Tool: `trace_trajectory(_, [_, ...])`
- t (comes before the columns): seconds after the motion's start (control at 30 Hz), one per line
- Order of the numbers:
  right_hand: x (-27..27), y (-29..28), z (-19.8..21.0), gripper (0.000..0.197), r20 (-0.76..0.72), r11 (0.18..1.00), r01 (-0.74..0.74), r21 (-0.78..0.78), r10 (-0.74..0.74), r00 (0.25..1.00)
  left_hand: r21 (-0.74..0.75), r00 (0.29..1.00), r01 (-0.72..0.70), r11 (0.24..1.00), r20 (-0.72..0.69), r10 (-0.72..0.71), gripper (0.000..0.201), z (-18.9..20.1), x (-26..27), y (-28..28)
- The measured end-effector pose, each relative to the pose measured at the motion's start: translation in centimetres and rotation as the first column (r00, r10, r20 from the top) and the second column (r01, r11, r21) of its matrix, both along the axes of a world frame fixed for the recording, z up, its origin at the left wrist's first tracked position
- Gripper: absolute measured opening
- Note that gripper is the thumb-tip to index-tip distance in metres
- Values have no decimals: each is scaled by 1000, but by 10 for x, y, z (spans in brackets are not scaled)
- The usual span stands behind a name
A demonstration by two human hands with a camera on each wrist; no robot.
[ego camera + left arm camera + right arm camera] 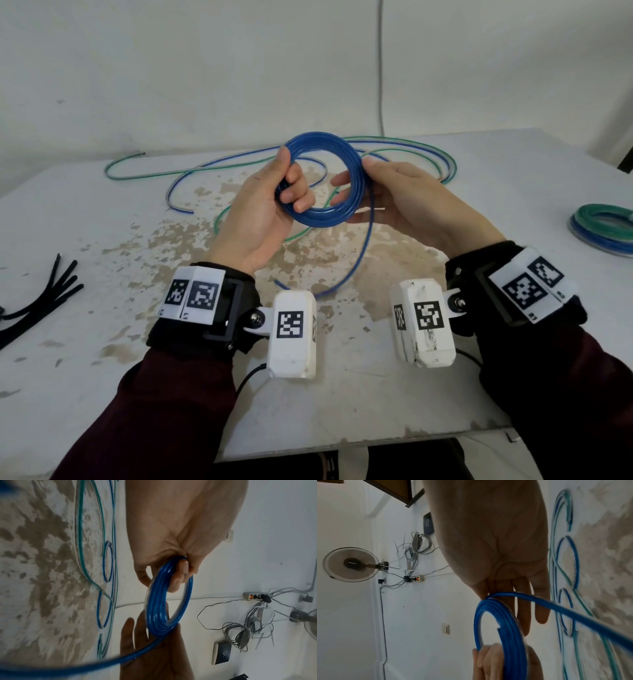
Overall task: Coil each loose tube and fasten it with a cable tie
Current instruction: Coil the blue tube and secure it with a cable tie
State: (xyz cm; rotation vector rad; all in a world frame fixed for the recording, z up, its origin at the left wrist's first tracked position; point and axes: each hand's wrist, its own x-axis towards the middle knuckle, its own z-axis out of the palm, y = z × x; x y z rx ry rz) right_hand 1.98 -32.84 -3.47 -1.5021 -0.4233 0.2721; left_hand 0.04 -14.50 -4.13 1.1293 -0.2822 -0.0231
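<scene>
Above the table I hold a blue tube coil (322, 144) (157, 601) (510, 635) of several turns between both hands. My left hand (289, 178) (178, 574) grips its left side, thumb on the outer rim and fingers curled through the loop. My right hand (354, 173) (510, 601) pinches the right side, thumb on the outside and fingers stretched inside the loop. The coil's loose tail (368, 240) hangs from the right side down to the table between my wrists. Black cable ties (44, 298) lie at the table's left edge.
Loose green tube (191, 168) and loose blue tube (178, 192) sprawl over the far half of the stained white table (102, 342). A bundled green and blue coil (606, 222) lies at the right edge. A white wall stands right behind the table.
</scene>
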Motion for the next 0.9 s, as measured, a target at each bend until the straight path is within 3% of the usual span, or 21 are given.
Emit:
trace_trajectory(0.07, [-1,5,-2,43,-31,992,-26,127,31,999,22,1000,-24,999,19,24,39,0,0,-1])
trace_trajectory(0.17, [2,8,-2,42,-81,945,-44,325,74,994,178,990,-121,977,98,104,40,-4,0,-6])
trace_trajectory(0.23, [4,8,0,42,-88,931,-33,363,69,994,309,984,-154,938,136,116,41,-7,1,-6])
trace_trajectory(0.33, [6,3,4,41,-104,934,29,355,8,995,476,992,-96,874,121,43,36,-10,2,-5])
trace_trajectory(0.5, [-1,4,0,39,-9,997,-66,31,66,998,278,998,58,959,-30,-51,39,-1,-5,-9])
trace_trajectory(0.63, [-8,11,-3,39,20,967,-181,-181,187,982,485,978,197,852,-155,-138,48,-2,-8,-6])
trace_trajectory(0.73, [-11,13,-2,36,-6,974,-155,-168,156,988,484,983,170,859,-140,-115,43,-3,-8,-7])
trace_trajectory(0.9, [-8,18,-3,42,-65,998,-17,-62,13,998,237,993,-45,970,-100,70,34,-3,-2,-3])
